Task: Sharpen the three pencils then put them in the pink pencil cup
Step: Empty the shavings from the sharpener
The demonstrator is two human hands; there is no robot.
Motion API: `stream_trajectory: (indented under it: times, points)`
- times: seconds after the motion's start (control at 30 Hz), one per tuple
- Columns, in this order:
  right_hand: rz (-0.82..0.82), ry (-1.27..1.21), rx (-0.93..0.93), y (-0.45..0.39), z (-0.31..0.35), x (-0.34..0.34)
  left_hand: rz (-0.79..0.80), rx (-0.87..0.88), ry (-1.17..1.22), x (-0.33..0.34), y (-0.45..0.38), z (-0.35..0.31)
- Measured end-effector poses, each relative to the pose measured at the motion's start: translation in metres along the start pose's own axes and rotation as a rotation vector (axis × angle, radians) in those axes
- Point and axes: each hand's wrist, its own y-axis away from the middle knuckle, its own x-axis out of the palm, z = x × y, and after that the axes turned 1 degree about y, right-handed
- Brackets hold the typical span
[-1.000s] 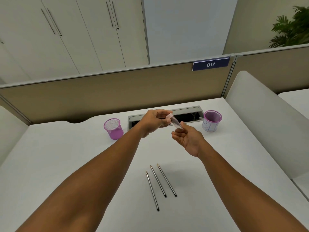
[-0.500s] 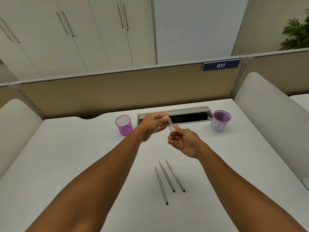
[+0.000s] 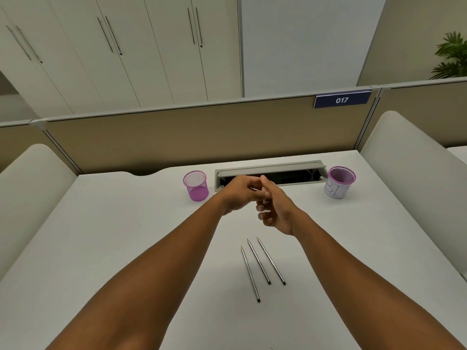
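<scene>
A: Hands?
B: Left hand [image 3: 238, 192] & right hand [image 3: 274, 207] meet above mid-desk [image 3: 126, 236], fingers curled; something small pinched btwn them, can't tell what or which hand grips.
A: Pencils?
B: Three pencils [image 3: 260, 266] flat nr front edge, side by side; pink cup [image 3: 195, 185] at back edge; 2nd cup [image 3: 340, 181] toward back-right corner.

I have one wide-angle view, from the head, looking forward and down over the white desk [image 3: 101, 248]. My forearms enter from the bottom edge, the hands meeting near centre frame. The far partition [image 3: 177, 140] crosses the middle, cabinets [image 3: 126, 46] fill the top, and straight edges bow outward at the sides.
</scene>
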Motion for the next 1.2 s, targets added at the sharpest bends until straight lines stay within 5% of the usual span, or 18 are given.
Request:
stream_trajectory:
  times: [0.3,0.77,1.0,1.2]
  points:
    - [-0.064,0.041,-0.015,-0.001,-0.006,0.012,-0.080,0.063,-0.130,0.000,0.012,0.009]
    - [-0.016,0.079,0.022,-0.003,-0.010,0.022,-0.115,0.045,0.042,-0.009,0.021,0.023]
    - [0.033,0.297,0.004,-0.006,-0.025,0.027,-0.224,-0.023,0.126,-0.012,0.028,0.053]
    - [0.026,0.249,0.034,-0.017,-0.051,0.036,-0.318,-0.174,0.200,-0.011,0.036,0.092]
